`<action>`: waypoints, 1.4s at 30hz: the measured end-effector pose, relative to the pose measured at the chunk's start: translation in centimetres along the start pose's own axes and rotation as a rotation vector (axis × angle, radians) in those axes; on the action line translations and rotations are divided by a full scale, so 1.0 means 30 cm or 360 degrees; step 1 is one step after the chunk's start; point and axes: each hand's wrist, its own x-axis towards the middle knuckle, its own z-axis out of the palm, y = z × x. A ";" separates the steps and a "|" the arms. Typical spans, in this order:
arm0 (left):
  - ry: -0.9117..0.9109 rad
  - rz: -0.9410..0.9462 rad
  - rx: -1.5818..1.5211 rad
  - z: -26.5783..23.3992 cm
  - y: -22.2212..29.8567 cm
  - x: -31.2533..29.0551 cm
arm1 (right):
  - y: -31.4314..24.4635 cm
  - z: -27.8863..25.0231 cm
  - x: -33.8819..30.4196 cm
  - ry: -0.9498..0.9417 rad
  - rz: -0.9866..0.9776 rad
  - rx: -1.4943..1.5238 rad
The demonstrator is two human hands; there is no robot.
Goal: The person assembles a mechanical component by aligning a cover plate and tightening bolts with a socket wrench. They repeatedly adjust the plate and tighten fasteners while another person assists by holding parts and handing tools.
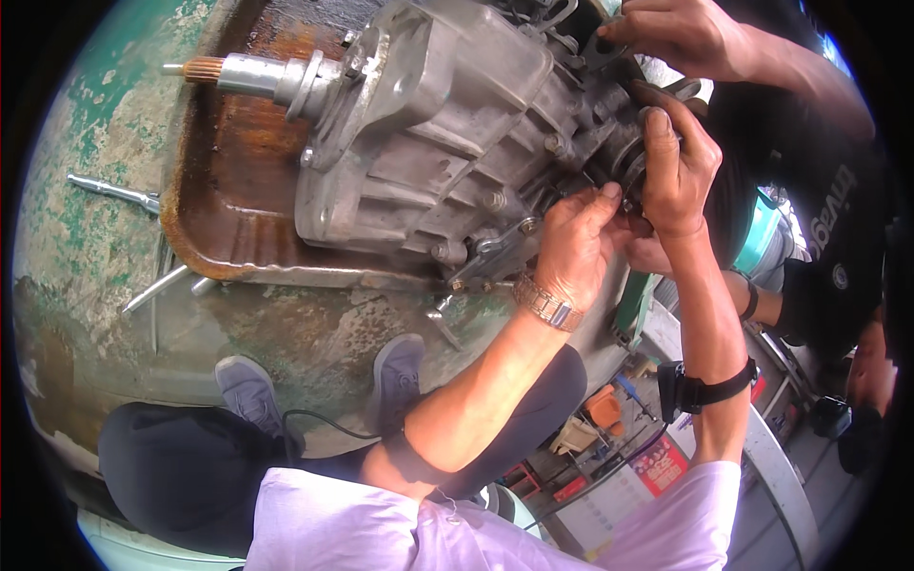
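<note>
Right hand [682,171] grips a dark round part [624,154] on the gearbox [433,133]; left hand's [576,243] hold, cannot tell. Likely step: seating or freeing it, next needing 2 steady hands.

Bright, whitish daylight fills the middle of the view; its source lies outside it. Highlights glint along the polished steel splined shaft [252,73], and softer sheen lies over the silver-grey cast-metal housing [428,133]. The rust-brown metal tray [224,228] gives back wet-looking reflections. The pale lavender cloth shirt [333,514] is almost washed out, while a co-worker's black shirt [833,238] sinks into shade with little detail. Dark shadow pools between the left hand [576,243] and right hand [678,171]. Fine detail looks slightly soft, hazier toward the rim, where bluish fringes show against a black circular border.
</note>
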 end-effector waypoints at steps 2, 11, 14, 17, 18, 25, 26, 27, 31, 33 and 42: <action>0.0068 -0.0039 -0.0026 0.011 0.010 0.002 | -0.001 -0.001 0.001 0.0000 -0.0023 -0.0037; 0.0121 0.0015 0.0072 0.028 0.023 -0.017 | 0.042 -0.032 -0.012 -0.0185 -0.0014 -0.0045; -0.0078 0.0082 0.0011 0.009 -0.005 -0.031 | 0.053 -0.041 -0.009 -0.0206 0.0002 -0.0112; -0.0156 0.0144 0.0181 -0.021 -0.026 -0.027 | 0.022 -0.015 0.016 -0.0182 0.0037 -0.0058; -0.0185 0.0129 0.0202 -0.034 -0.027 -0.022 | 0.014 0.010 0.032 -0.0083 0.0019 0.0168; -0.0279 0.0161 0.0398 -0.067 -0.025 -0.001 | -0.093 -0.015 0.012 -0.0177 -0.0011 0.0066; -0.0274 0.0163 0.0380 -0.065 -0.023 0.002 | -0.081 -0.011 0.001 -0.0124 -0.0038 0.0073; -0.0295 0.0165 0.0349 -0.062 -0.024 0.004 | -0.064 0.000 -0.008 -0.0071 -0.0064 0.0079; -0.0314 0.0142 0.0498 -0.069 -0.007 0.009 | -0.026 0.011 -0.013 -0.0041 -0.0064 0.0156; -0.0329 0.0179 0.0433 -0.073 -0.010 0.007 | -0.024 0.013 -0.010 -0.0054 -0.0012 0.0161; -0.0338 0.0214 0.0479 -0.090 -0.025 0.022 | -0.028 -0.004 -0.003 -0.0096 0.0081 0.0158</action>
